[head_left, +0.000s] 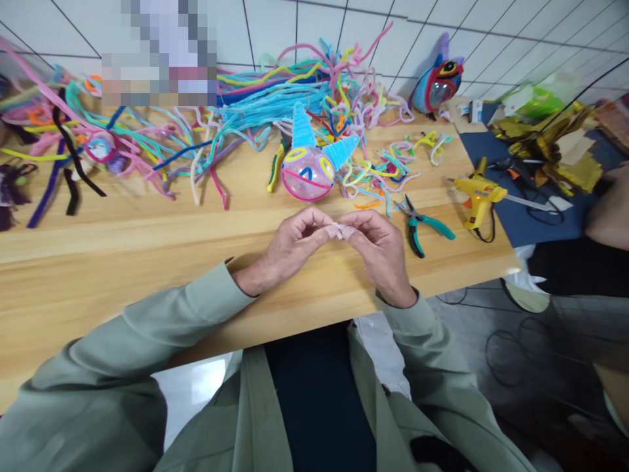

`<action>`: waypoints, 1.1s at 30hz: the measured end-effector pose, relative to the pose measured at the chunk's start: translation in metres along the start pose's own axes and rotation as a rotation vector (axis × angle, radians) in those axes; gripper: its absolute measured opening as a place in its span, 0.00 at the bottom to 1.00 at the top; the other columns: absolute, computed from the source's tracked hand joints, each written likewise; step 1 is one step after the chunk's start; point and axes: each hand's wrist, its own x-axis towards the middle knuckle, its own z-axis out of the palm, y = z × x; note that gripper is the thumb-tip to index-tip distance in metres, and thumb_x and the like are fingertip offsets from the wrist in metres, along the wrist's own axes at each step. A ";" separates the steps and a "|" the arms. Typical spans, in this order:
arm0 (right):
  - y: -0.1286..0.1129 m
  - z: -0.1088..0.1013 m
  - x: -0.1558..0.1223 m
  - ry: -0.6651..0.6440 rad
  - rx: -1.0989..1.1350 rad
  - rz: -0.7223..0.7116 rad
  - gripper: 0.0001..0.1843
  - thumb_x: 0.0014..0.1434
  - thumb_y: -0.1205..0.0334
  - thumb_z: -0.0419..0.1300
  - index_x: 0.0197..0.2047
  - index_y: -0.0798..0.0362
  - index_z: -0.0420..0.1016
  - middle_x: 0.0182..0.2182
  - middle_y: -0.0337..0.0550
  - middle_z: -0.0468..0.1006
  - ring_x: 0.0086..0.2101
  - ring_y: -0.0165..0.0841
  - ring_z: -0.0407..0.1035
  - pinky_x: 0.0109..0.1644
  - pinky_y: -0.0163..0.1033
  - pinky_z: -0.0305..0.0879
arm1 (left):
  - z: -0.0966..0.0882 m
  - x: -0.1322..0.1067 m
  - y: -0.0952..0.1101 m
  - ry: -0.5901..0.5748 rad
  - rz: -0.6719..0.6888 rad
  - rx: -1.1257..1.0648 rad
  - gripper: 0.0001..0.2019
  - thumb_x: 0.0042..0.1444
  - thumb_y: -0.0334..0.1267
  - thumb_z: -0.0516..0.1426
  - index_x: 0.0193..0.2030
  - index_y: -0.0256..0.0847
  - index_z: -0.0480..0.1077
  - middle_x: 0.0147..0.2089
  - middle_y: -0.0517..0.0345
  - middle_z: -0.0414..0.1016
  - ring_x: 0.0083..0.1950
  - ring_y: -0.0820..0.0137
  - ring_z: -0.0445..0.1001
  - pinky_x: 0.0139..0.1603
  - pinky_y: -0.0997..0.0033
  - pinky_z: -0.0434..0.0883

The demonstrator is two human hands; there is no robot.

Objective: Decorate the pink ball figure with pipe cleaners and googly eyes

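Observation:
Between the fingertips of my left hand (305,237) and my right hand (376,246) is a small pale-pink bent piece, which looks like pipe cleaner (338,230). Both hands pinch it, thumbs almost meeting, and the fingers cover most of it. Just beyond them sits a clear round ball (308,187) with two blue pipe-cleaner ears, yellow rings and a pink line across it. Teal-handled pliers (421,226) lie open to the right of my right hand. Yellow-and-green-handled cutters (278,165) rest left of the ball.
Pipe cleaners (275,105) of many colours lie heaped along the wall. Cut scraps (388,167) are scattered right of the ball. A yellow glue gun (477,193) stands near the table's right end. A finished-looking colourful figure (438,85) is at the back. Another person's arm (609,210) shows at right.

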 end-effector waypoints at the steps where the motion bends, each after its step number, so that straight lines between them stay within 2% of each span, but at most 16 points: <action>1: 0.001 -0.001 0.000 0.008 -0.007 -0.003 0.09 0.66 0.52 0.76 0.46 0.45 0.86 0.39 0.37 0.88 0.39 0.33 0.82 0.47 0.41 0.82 | 0.000 0.000 -0.001 0.000 0.007 0.016 0.23 0.65 0.61 0.72 0.38 0.42 0.75 0.31 0.63 0.72 0.32 0.74 0.67 0.33 0.72 0.67; 6: 0.005 0.000 -0.002 0.002 -0.075 -0.070 0.15 0.66 0.48 0.76 0.50 0.45 0.83 0.42 0.38 0.88 0.42 0.34 0.83 0.50 0.43 0.84 | 0.002 -0.004 -0.004 0.029 0.046 0.100 0.20 0.67 0.57 0.70 0.39 0.41 0.77 0.37 0.58 0.80 0.37 0.70 0.73 0.40 0.70 0.72; 9: 0.005 0.004 -0.005 0.009 -0.143 -0.124 0.12 0.68 0.51 0.74 0.50 0.44 0.83 0.44 0.39 0.88 0.42 0.35 0.84 0.53 0.45 0.85 | 0.002 -0.006 -0.003 0.043 0.063 0.117 0.17 0.69 0.53 0.68 0.39 0.41 0.77 0.36 0.59 0.79 0.36 0.71 0.73 0.40 0.70 0.73; 13: 0.005 0.006 -0.006 0.036 -0.222 -0.180 0.07 0.69 0.58 0.70 0.50 0.44 0.83 0.42 0.39 0.89 0.41 0.34 0.84 0.49 0.44 0.84 | 0.000 -0.007 -0.006 0.042 0.092 0.175 0.11 0.71 0.46 0.65 0.41 0.42 0.76 0.35 0.61 0.79 0.32 0.73 0.71 0.35 0.72 0.69; 17: 0.002 0.001 -0.004 -0.003 -0.277 -0.199 0.08 0.68 0.64 0.67 0.49 0.45 0.84 0.40 0.38 0.89 0.39 0.33 0.83 0.47 0.42 0.81 | -0.003 -0.007 -0.008 0.069 0.274 0.384 0.05 0.70 0.39 0.65 0.44 0.42 0.77 0.39 0.59 0.82 0.29 0.75 0.68 0.32 0.72 0.65; 20: -0.001 -0.002 -0.003 -0.037 -0.320 -0.193 0.08 0.67 0.65 0.67 0.48 0.45 0.84 0.40 0.38 0.89 0.38 0.34 0.83 0.47 0.42 0.80 | -0.004 -0.007 -0.005 0.045 0.361 0.493 0.04 0.70 0.35 0.62 0.42 0.42 0.78 0.39 0.57 0.83 0.32 0.72 0.71 0.37 0.71 0.69; 23: -0.003 -0.002 -0.002 -0.054 -0.320 -0.167 0.06 0.68 0.62 0.67 0.48 0.45 0.85 0.40 0.38 0.89 0.38 0.34 0.81 0.47 0.43 0.80 | -0.004 -0.007 -0.002 0.033 0.263 0.483 0.06 0.73 0.38 0.61 0.42 0.42 0.78 0.39 0.56 0.83 0.36 0.70 0.74 0.42 0.69 0.72; 26: -0.003 -0.003 0.000 -0.060 -0.305 -0.148 0.04 0.70 0.58 0.68 0.47 0.44 0.85 0.40 0.38 0.90 0.37 0.34 0.80 0.47 0.43 0.79 | -0.004 -0.006 -0.001 0.019 0.132 0.381 0.11 0.74 0.46 0.62 0.42 0.42 0.77 0.39 0.56 0.83 0.39 0.68 0.76 0.44 0.68 0.72; 28: -0.003 -0.005 0.001 -0.079 -0.296 -0.143 0.05 0.71 0.56 0.68 0.45 0.45 0.86 0.39 0.38 0.90 0.37 0.34 0.80 0.47 0.43 0.79 | -0.004 -0.004 -0.001 -0.020 0.041 0.251 0.16 0.72 0.53 0.64 0.40 0.42 0.75 0.36 0.58 0.79 0.37 0.69 0.74 0.41 0.69 0.71; 30: -0.004 -0.007 0.003 -0.102 -0.281 -0.143 0.06 0.72 0.55 0.68 0.43 0.45 0.86 0.37 0.38 0.89 0.36 0.34 0.79 0.46 0.42 0.78 | -0.004 -0.002 -0.001 -0.092 -0.077 0.081 0.21 0.68 0.59 0.67 0.38 0.43 0.73 0.30 0.63 0.71 0.30 0.72 0.67 0.33 0.71 0.67; 33: -0.005 -0.009 0.003 -0.102 -0.258 -0.150 0.05 0.70 0.58 0.69 0.41 0.46 0.87 0.34 0.37 0.88 0.34 0.33 0.78 0.44 0.41 0.76 | -0.002 0.000 -0.002 -0.138 -0.226 -0.132 0.25 0.63 0.62 0.70 0.37 0.42 0.72 0.27 0.67 0.66 0.24 0.77 0.59 0.26 0.73 0.59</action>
